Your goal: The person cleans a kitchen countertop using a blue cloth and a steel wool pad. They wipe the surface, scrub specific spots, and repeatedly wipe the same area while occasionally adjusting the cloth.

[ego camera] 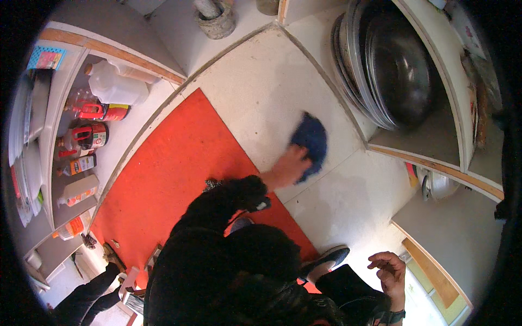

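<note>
My left hand (290, 166), reaching out of a black sleeve, is on a dark blue cloth (312, 142) over the pale floor tiles (269, 93), just past the edge of a red mat (175, 150). Hand and cloth are blurred, and the fingertips are hard to make out against the cloth. At the lower right, beside my bent knee, my right hand (389, 271) is raised with loosely bent fingers and nothing in it. A dark watch (393, 317) is on that wrist.
Open shelving on the left holds a white plastic jug (118, 83) and several bottles (91, 135). Large metal pans (401, 69) stand on edge in the right-hand compartment. A stone mortar with a pestle (216, 22) stands at the top. Another person's dark-trousered legs (83, 295) show at lower left.
</note>
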